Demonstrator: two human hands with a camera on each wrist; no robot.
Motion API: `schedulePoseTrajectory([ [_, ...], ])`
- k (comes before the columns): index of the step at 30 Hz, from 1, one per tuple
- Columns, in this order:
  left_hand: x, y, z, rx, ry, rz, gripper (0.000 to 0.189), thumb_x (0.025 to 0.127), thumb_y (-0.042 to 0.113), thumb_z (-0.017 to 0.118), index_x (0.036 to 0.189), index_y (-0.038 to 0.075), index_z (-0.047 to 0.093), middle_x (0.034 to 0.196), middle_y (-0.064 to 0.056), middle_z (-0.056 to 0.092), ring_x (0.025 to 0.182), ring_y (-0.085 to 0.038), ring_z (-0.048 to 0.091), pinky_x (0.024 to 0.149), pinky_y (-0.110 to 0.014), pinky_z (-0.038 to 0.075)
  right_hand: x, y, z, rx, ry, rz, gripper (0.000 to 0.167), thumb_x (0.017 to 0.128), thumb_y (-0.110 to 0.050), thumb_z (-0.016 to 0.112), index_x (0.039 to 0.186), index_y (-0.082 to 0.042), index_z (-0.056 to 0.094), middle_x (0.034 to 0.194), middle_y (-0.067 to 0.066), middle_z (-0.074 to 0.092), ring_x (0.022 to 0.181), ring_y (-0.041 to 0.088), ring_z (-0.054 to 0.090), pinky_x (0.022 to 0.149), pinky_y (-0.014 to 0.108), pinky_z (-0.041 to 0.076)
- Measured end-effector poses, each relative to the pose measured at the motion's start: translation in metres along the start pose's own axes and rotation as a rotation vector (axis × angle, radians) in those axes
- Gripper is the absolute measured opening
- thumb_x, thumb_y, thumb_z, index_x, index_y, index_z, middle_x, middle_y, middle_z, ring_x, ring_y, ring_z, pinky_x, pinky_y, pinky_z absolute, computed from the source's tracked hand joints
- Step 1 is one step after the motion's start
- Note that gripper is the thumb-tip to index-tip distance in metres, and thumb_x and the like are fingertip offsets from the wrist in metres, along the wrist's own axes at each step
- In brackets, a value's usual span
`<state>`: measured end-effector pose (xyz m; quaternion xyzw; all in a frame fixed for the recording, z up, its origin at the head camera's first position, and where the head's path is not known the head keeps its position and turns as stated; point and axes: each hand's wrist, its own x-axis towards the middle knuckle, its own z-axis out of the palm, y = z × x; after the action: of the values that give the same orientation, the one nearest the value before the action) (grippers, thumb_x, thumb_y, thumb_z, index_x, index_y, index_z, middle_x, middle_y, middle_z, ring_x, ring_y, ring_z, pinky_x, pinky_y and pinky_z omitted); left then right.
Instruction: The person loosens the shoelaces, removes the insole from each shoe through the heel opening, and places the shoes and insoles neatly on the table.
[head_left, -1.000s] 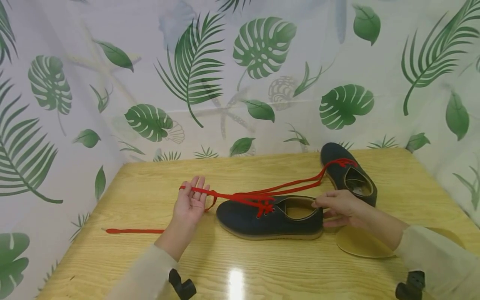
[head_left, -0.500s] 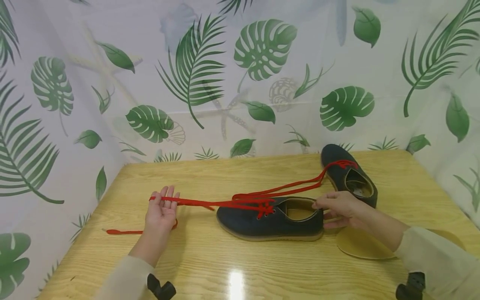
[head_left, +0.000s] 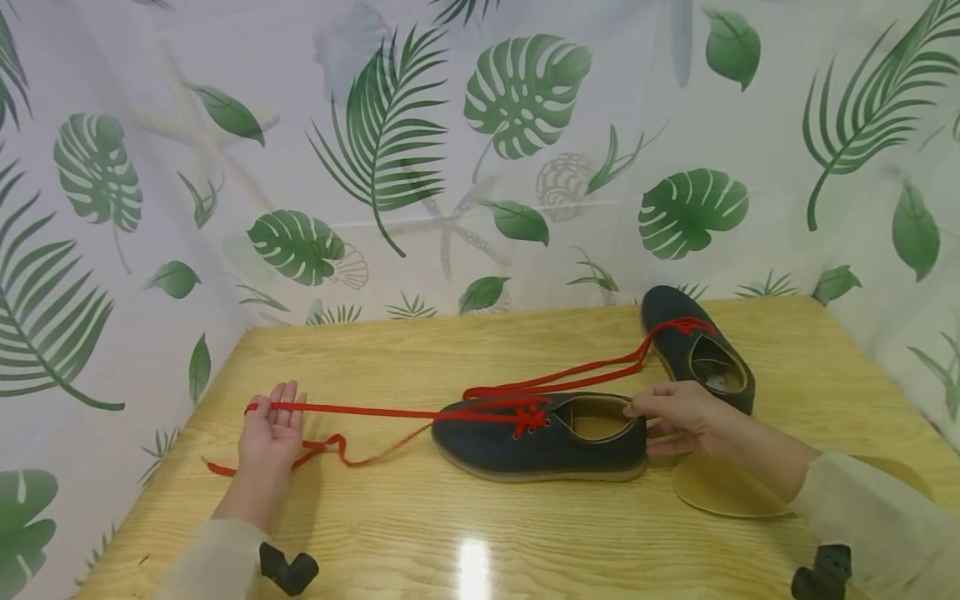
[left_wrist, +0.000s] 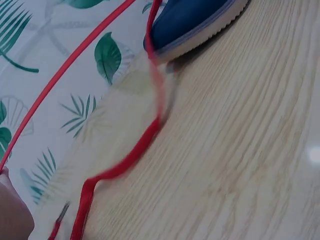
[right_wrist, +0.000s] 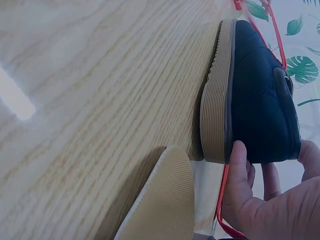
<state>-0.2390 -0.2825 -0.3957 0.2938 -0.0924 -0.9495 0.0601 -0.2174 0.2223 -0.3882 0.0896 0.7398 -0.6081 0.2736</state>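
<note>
A dark navy shoe [head_left: 495, 450] with a tan sole lies lengthwise in the middle of the table, toe to the left. My right hand [head_left: 682, 412] grips its heel, with the thumb at the collar and the fingers against the back in the right wrist view. My left hand [head_left: 270, 429], palm up at the left, holds a red shoelace [head_left: 360, 410], which stretches nearly straight across the fingers from the shoe's eyelets. Another red length of lace [left_wrist: 127, 162] droops past the toe and lies loosely on the table, partly hidden behind the left wrist.
At the back right stands a second navy shoe [head_left: 671, 342], its red laces [head_left: 577, 371] trailing left behind the first. A tan insole [head_left: 727, 492] lies under the right forearm. Leaf-print cloth [head_left: 450, 150] rises behind the wooden table [head_left: 405, 533] and along both sides.
My left hand has moved left, drawing the lace out longer and straighter. A loose lace length has dropped to the table by the toe. The right hand and shoe have stayed put.
</note>
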Motion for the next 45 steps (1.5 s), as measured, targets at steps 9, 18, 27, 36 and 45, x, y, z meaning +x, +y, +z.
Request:
schedulePoseTrajectory([
  [9, 0.007, 0.045, -0.021, 0.036, 0.091, 0.009, 0.054, 0.1, 0.026, 0.044, 0.147, 0.039, 0.021, 0.149, 0.019, 0.027, 0.135, 0.003, 0.031, 0.111, -0.019, 0.023, 0.003, 0.001, -0.001, 0.016, -0.007, 0.004, 0.013, 0.092, -0.021, 0.059, 0.088, -0.015, 0.069, 0.093, -0.003, 0.063, 0.081, 0.015, 0.063, 0.072, 0.037, 0.058],
  [18, 0.002, 0.049, -0.014, 0.072, 0.069, 0.0, 0.064, 0.097, 0.028, 0.048, 0.149, 0.038, 0.011, 0.151, 0.026, 0.015, 0.138, 0.008, 0.017, 0.111, -0.017, 0.017, 0.002, -0.001, 0.0, 0.025, -0.015, 0.009, 0.012, 0.091, -0.02, 0.059, 0.086, -0.016, 0.069, 0.089, -0.005, 0.064, 0.079, 0.013, 0.064, 0.071, 0.037, 0.058],
  [27, -0.008, 0.007, -0.001, 0.219, -0.121, -0.143, 0.07, 0.092, 0.057, 0.039, 0.15, 0.041, 0.002, 0.156, 0.021, 0.005, 0.143, -0.004, 0.012, 0.116, -0.025, 0.011, 0.001, -0.002, 0.0, 0.017, -0.014, 0.01, 0.013, 0.092, -0.021, 0.058, 0.087, -0.015, 0.068, 0.092, -0.004, 0.063, 0.081, 0.014, 0.063, 0.072, 0.037, 0.058],
  [36, -0.016, -0.036, 0.007, 0.284, -0.301, -0.385, 0.084, 0.086, 0.076, 0.025, 0.153, 0.029, 0.006, 0.159, 0.006, 0.008, 0.145, -0.015, 0.013, 0.118, -0.033, 0.01, 0.001, 0.0, 0.0, 0.003, -0.015, 0.007, 0.015, 0.093, -0.022, 0.057, 0.091, -0.013, 0.069, 0.096, -0.002, 0.06, 0.083, 0.015, 0.061, 0.073, 0.038, 0.057],
  [45, -0.017, -0.066, 0.014, 0.495, -0.477, -0.449, 0.097, 0.082, 0.08, 0.021, 0.153, 0.019, -0.003, 0.16, -0.003, 0.0, 0.146, -0.021, 0.008, 0.118, -0.036, 0.006, 0.001, 0.0, 0.001, -0.001, -0.014, -0.001, 0.014, 0.093, -0.021, 0.057, 0.092, -0.013, 0.069, 0.095, -0.002, 0.061, 0.082, 0.014, 0.062, 0.072, 0.037, 0.058],
])
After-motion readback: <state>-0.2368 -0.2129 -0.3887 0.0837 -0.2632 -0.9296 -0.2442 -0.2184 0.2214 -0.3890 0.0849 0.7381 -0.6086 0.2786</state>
